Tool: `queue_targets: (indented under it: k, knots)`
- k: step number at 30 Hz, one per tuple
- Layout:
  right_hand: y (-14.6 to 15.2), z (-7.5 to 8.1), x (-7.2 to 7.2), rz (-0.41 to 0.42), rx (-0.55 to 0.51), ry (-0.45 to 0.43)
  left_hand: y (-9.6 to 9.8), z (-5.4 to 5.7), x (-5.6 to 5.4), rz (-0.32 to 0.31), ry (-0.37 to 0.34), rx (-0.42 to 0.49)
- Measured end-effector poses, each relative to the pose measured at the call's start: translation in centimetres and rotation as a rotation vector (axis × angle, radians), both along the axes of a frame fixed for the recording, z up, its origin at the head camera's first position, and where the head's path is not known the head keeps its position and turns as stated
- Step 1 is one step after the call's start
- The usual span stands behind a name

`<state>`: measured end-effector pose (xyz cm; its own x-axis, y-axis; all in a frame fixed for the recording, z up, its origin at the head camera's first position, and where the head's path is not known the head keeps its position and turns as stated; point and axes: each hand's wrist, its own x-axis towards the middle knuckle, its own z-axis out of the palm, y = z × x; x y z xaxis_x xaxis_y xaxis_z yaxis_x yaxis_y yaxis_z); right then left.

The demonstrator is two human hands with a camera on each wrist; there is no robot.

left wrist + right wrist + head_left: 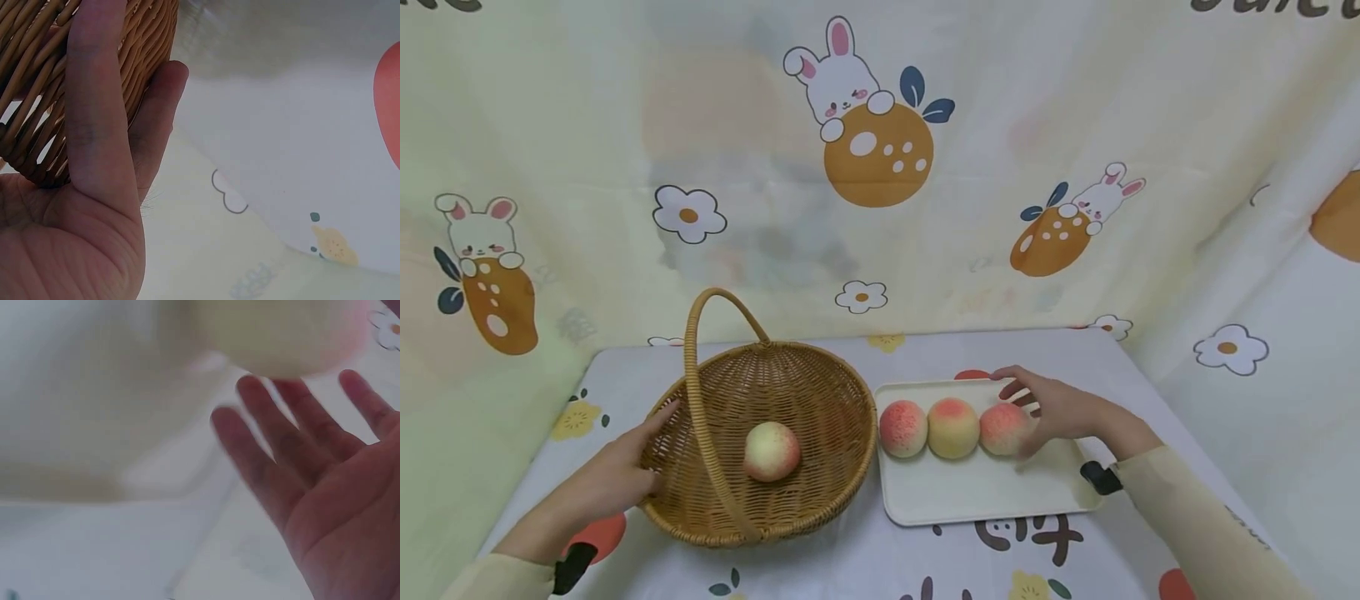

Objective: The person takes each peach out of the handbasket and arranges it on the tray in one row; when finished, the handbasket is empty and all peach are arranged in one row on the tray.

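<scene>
A brown wicker basket (827,392) with a tall arched handle (694,392) stands on the left, one pale peach (772,452) inside it. At its left side my left hand (606,475) holds the rim; the left wrist view shows long fingers (94,112) against the wicker wall (147,50). On the white tray (970,496) three pink and yellow peaches lie in a row: the left peach (903,428), the middle peach (953,428) and the right peach (1003,428). My right hand (1067,408) reaches over the right peach, fingers spread around its far side and thumb blurred at its near side.
Basket and tray stand side by side, the basket's right rim close to the tray's left edge. A patterned cloth (820,575) covers the table. Behind it hangs a curtain (760,125) printed with rabbits and flowers.
</scene>
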<state>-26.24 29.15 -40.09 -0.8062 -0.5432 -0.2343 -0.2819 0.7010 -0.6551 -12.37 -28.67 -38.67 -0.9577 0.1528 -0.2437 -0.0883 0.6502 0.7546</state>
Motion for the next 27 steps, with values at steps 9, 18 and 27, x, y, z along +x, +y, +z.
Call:
queue_targets:
  k: [9,18,27]
  knots:
    - [-11.1,7.6,-0.5,0.19,-0.114,0.149,-0.4,0.1,-0.1,0.009,-0.003,-0.02]
    - [-24.3,10.4,-0.8,0.426,-0.02,0.162,0.0,0.2,0.0,0.015,-0.004,0.005]
    - [-30.4,8.0,-1.3,0.477,0.082,0.07,0.4,0.4,-0.2,0.007,0.012,-0.027]
